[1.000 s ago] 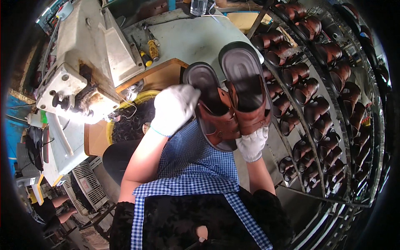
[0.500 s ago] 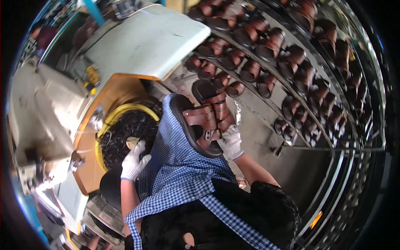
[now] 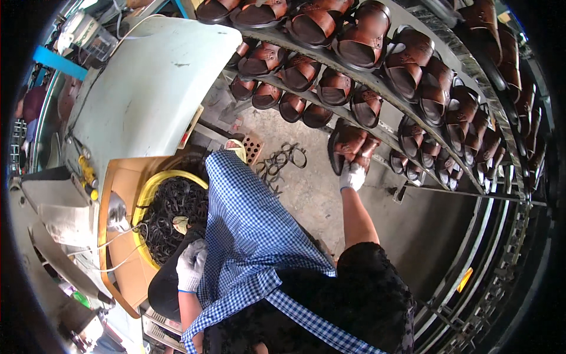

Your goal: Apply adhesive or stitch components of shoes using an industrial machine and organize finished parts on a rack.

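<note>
My right hand (image 3: pixel 353 176), in a white knit glove, reaches out ahead and grips a pair of brown leather sandals (image 3: pixel 354 143) with dark soles. They are held just below the edge of a rack shelf, beside other sandals. My left hand (image 3: pixel 191 265), also gloved, is by my thigh at the edge of the blue checked apron (image 3: pixel 247 206). Its fingers are curled in, and I see nothing in them. Close by stands a yellow-rimmed tub (image 3: pixel 141 239) filled with black scrap loops (image 3: pixel 177 212).
A curved rack (image 3: pixel 377 79) with several rows of brown sandals (image 3: pixel 362 35) spans the far and right sides. A pale worktable (image 3: pixel 159 76) and a machine (image 3: pixel 65 218) stand at the left. Black scraps (image 3: pixel 283 162) lie on the floor beside a perforated block (image 3: pixel 253 147).
My right hand has carried the sandals from above my lap out toward the rack. My left hand has drawn back from the tub toward my thigh, its fingers now curled. The view has shifted.
</note>
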### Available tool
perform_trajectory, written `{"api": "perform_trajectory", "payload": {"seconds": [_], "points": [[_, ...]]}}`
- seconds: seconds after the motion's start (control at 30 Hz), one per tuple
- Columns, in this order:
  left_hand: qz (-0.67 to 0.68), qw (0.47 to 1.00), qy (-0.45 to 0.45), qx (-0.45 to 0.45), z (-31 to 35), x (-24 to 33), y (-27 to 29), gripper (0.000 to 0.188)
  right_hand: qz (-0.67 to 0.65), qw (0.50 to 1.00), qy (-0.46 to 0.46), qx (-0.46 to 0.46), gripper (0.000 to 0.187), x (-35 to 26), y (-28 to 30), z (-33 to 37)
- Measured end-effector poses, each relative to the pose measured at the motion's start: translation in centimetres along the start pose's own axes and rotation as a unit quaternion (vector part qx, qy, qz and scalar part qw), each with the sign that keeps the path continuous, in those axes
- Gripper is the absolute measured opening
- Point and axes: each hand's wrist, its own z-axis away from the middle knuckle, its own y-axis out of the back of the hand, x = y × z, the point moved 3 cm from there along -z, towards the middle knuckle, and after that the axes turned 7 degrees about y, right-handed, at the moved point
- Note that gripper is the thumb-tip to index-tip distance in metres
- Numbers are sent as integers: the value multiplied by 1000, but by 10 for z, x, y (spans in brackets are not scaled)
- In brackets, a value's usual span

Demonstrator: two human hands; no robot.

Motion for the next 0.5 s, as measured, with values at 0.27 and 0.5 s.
{"api": "perform_trajectory", "payload": {"seconds": [0.27, 0.5], "points": [[29, 997, 69, -11, -15, -18, -9, 21, 110, 994, 19, -13, 45, 27, -36, -107], [13, 998, 62, -28, -29, -1, -24, 18, 80, 904, -141, -396, 40, 32, -79, -104]]}}
